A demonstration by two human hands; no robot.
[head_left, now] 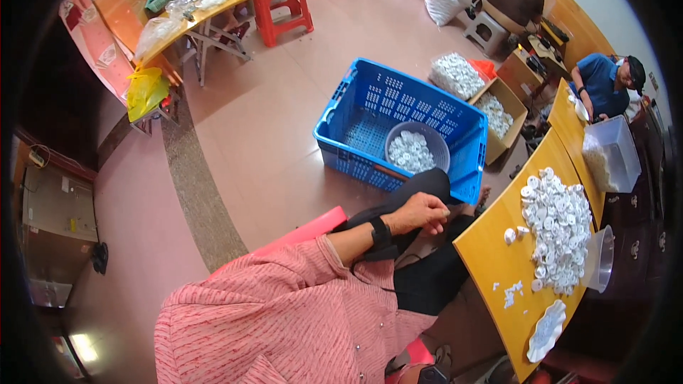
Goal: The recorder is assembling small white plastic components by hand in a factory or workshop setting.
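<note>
My left hand (420, 214), with a black band at its wrist, hovers over my dark-trousered knees. Its fingers are curled together at the tips; whatever they pinch is too small to make out. Beyond it stands a blue plastic crate (346, 148), and in the crate a round grey basin (440, 144) holds white plastic parts (410, 151). To the right, a heap of white round plastic parts (558, 227) lies on a yellow wooden table (491, 242). Small white pieces (512, 294) and a scalloped white dish (557, 320) lie nearer. My right hand is out of view.
A clear tub (601, 259) stands beside the heap, and a clear bin (617, 156) farther back. A cardboard box (509, 139) and a bag of white parts (457, 75) sit behind the crate. A person in blue (601, 82) sits at the far right. Red stools (281, 3) stand behind.
</note>
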